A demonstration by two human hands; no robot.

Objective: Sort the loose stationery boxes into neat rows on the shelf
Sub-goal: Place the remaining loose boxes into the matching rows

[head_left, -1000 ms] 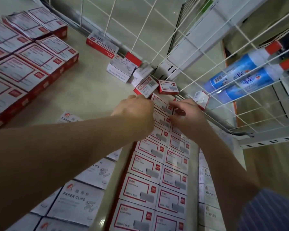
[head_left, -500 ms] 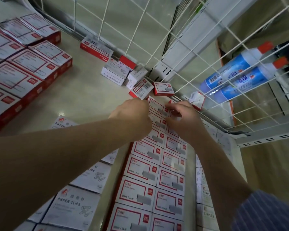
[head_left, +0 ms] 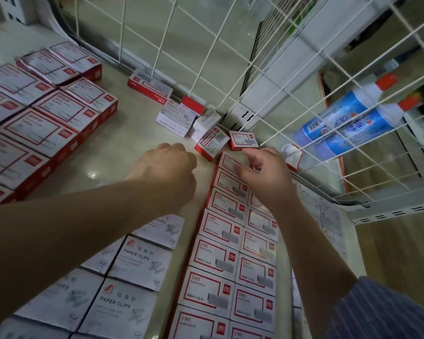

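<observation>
Pale glossy shelf (head_left: 123, 152) carrying rows of red-and-white staple boxes (head_left: 220, 241), white paper-clip boxes (head_left: 137, 265), larger red boxes (head_left: 34, 133) at left, and loose boxes (head_left: 198, 128) jumbled in the far corner.

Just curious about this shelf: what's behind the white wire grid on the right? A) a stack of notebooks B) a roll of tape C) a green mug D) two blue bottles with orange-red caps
D: two blue bottles with orange-red caps lie side by side behind the wire grid.
</observation>
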